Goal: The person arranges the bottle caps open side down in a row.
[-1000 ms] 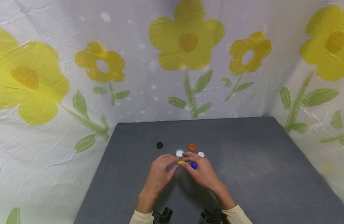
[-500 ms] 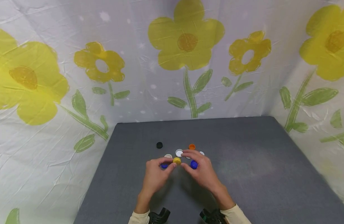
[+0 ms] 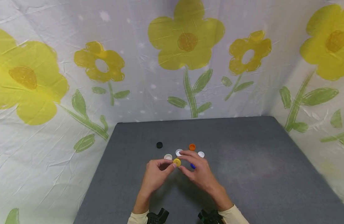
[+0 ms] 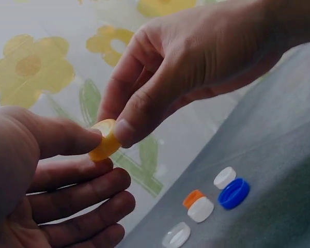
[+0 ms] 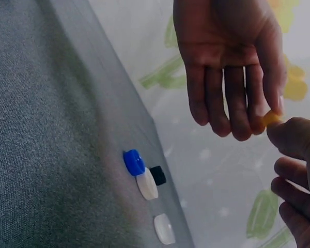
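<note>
A yellow bottle cap is held up over the table between both hands, its hollow side showing in the head view. My left hand pinches it between thumb and index finger, and its other fingers extend beneath in the left wrist view. From the opposite side, my right hand grips the cap's edge with thumb and fingertips. Part of a blue cap shows under the right hand. Another blue cap, hidden in the head view, appears in the right wrist view.
Around the hands on the grey table lie white caps, one partly behind the right fingers. An orange cap and a black cap are farther back. A flowered cloth hangs behind the table.
The yellow cap has been turned from edge-on until its hollow side faces up. My left hand shifted slightly left, then stayed near there; the right hand moved slightly left over the blue cap.
</note>
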{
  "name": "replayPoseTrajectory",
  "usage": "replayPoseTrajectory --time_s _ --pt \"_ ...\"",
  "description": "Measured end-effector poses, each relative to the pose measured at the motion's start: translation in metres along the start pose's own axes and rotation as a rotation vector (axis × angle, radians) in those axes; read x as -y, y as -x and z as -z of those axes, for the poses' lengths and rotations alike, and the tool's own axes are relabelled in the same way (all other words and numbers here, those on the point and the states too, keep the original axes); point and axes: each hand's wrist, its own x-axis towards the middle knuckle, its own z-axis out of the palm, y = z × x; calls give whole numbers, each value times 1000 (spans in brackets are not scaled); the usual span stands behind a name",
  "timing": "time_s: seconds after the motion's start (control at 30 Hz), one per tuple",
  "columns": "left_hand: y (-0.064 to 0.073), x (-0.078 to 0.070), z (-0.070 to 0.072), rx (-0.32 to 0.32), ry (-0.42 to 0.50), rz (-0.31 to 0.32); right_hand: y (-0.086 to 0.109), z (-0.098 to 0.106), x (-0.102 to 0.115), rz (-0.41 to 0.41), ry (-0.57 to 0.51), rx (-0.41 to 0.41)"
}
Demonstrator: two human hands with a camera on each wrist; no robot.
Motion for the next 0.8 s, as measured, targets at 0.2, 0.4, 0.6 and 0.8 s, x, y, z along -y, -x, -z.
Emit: replayPoseTrajectory --time_s 0.2,0.4,0.6,0.8 --pt "1 2 5 -25 -54 -137 0 2 3 -40 19 11" --pt "4 0 14 -7 -181 -261 -1 -1 8 -21 13 34" --pt "12 5 21 -16 -336 -250 -1 -12 12 -6 7 65" --pt "20 16 30 48 -404 -200 2 -30 13 6 49 154"
